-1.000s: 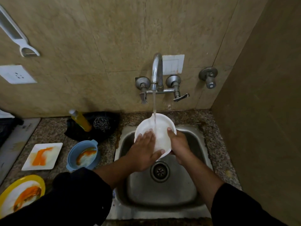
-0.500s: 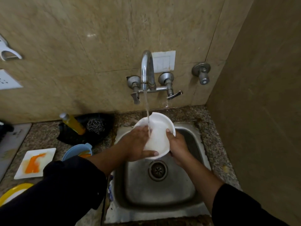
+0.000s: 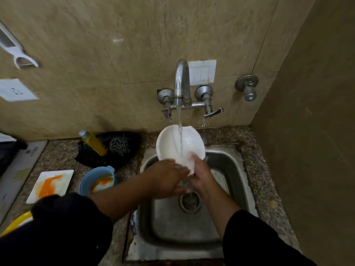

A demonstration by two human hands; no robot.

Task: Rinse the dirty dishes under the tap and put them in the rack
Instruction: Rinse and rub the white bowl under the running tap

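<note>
Nearest the camera: two black sleeves [image 3: 57, 233], forearms bare, reaching forward over a steel sink [image 3: 236, 181] set in a speckled granite counter [image 3: 61, 158]. Drain [image 3: 190, 201] in the basin floor, directly below the hands.

Left hand [image 3: 167, 179]: palm down, fingers close together and fairly straight, laid across the lower rim of the white bowl [image 3: 169, 144], tips pointing right. Right hand [image 3: 200, 175]: curled round the lower right rim, thumb on the inner face, remaining fingers hidden behind the bowl.

White bowl: held above the far half of the sink, clear of the basin floor, tilted on edge. Hollow side facing up and toward the camera. Outline oval in this view, long axis running from the hands toward the wall, upper rim just under the tap [image 3: 181, 81]. Water stream [image 3: 180, 120] falling into the hollow and breaking over the right thumb.

On the counter left of the sink, near to far: yellow plate [image 3: 13, 225], partly hidden by a sleeve; white square plate [image 3: 65, 175] and blue bowl [image 3: 86, 181], both smeared orange; yellow bottle [image 3: 94, 142] and steel scourer [image 3: 119, 146] on a black cloth [image 3: 90, 158] against the wall.

Beyond: beige tiled wall [image 3: 134, 45], white switch plate [image 3: 201, 72] behind the tap, separate valve [image 3: 247, 87] to the right, socket [image 3: 15, 90] and hanging peeler [image 3: 17, 52] at far left. Brown side wall [image 3: 317, 112] at right.
</note>
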